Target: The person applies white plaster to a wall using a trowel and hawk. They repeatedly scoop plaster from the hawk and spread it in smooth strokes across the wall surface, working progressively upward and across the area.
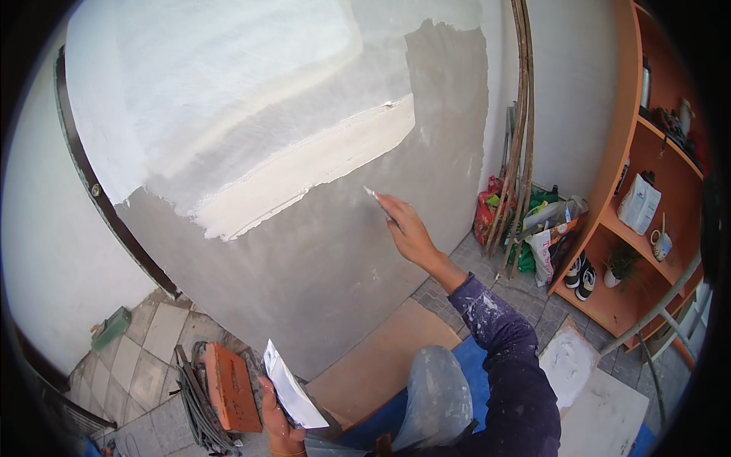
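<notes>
My right hand (411, 232) reaches up toward the grey part of the wall (449, 99), gripping a thin putty knife (374, 196) seen nearly edge-on. Its pale tip points up and left, below a wide slanting band of wet cream putty (312, 167); whether it touches the wall I cannot tell. Low in the view, my left hand (280, 428) is closed round a wide flat blade (291, 387) whose face looks white. Its handle is hidden by my fingers. Smooth white coating (221, 68) covers the wall's upper left. White smears mark my dark right sleeve (495, 324).
An orange hollow brick (231, 387) and coiled grey cable (199, 404) lie beside my left hand. Cardboard (381, 358) covers the floor by the wall. Wooden poles (521, 145), filled bags (544, 236) and an orange shelf unit (609, 206) stand right. A putty-smeared board (571, 365) lies at lower right.
</notes>
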`<state>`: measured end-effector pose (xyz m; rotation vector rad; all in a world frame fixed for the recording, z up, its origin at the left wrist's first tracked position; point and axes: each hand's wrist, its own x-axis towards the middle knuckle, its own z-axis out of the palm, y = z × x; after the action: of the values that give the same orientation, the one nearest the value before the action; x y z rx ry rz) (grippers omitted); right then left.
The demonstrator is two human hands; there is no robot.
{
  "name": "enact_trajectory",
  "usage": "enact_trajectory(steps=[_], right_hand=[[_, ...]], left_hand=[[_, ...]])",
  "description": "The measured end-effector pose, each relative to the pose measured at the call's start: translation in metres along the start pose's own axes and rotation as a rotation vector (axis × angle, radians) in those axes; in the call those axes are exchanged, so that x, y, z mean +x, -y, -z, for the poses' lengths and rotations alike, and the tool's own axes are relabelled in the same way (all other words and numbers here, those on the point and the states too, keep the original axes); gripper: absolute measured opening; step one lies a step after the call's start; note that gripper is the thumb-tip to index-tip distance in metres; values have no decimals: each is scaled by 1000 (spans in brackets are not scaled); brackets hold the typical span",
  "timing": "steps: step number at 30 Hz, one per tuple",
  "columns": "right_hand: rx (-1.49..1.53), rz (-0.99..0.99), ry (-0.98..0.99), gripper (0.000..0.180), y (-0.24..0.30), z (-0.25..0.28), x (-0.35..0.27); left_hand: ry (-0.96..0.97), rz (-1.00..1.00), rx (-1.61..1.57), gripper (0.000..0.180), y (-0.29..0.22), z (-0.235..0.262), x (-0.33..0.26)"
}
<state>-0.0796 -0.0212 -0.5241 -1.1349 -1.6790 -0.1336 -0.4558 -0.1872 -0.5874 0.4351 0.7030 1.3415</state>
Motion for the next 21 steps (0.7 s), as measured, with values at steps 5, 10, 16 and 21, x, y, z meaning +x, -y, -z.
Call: enact_trajectory(steps=[5, 10, 16, 21], right_hand=[[108, -365, -461, 42, -72, 59, 121], [106, -495, -488, 44, -98, 79, 173], [203, -418, -463, 47, -99, 65, 179], [140, -321, -412, 43, -49, 26, 159]], left_hand=[[62, 67, 223, 65, 24, 52, 0], [-200, 146, 290, 69, 31, 68, -19], [-304, 158, 164, 63, 29, 87, -30], [-264, 189, 125, 61, 32, 119, -23]])
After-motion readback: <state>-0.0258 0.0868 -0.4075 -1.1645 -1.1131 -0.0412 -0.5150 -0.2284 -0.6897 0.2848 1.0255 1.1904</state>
